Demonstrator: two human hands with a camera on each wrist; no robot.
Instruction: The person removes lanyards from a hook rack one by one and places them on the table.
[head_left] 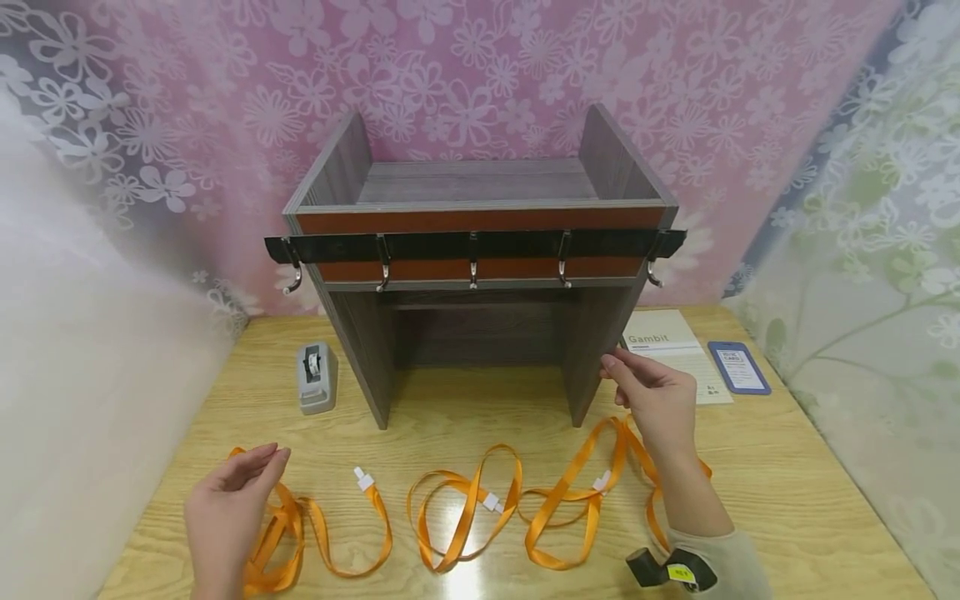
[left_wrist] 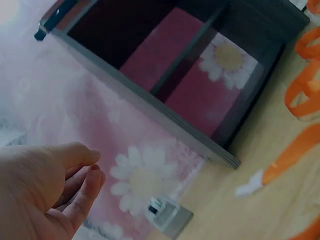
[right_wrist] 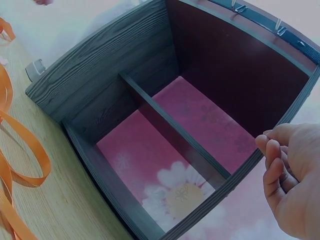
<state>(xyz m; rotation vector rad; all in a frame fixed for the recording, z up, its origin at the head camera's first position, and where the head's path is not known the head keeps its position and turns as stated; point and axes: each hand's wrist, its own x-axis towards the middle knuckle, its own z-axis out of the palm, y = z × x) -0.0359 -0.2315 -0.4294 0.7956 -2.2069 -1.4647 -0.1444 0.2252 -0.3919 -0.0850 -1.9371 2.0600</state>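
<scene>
A grey wood-grain shelf [head_left: 480,182] stands at the back of the table. Across its front runs a black rail [head_left: 438,246] with several metal hooks. Beside the shelf's right side panel is my right hand [head_left: 656,396], thumb and fingers loosely bent; I see nothing between them. In the right wrist view its fingertips appear close to the panel edge [right_wrist: 240,175]; whether they touch it I cannot tell. My left hand [head_left: 228,504] hovers at the front left over an orange lanyard [head_left: 281,542], fingers relaxed and holding nothing.
More orange lanyards with white clips lie along the front, among them a looped one [head_left: 450,558] in the middle. A grey tape dispenser [head_left: 316,379] sits left of the shelf. To the right are a notepad [head_left: 678,333] and a blue card holder [head_left: 738,367].
</scene>
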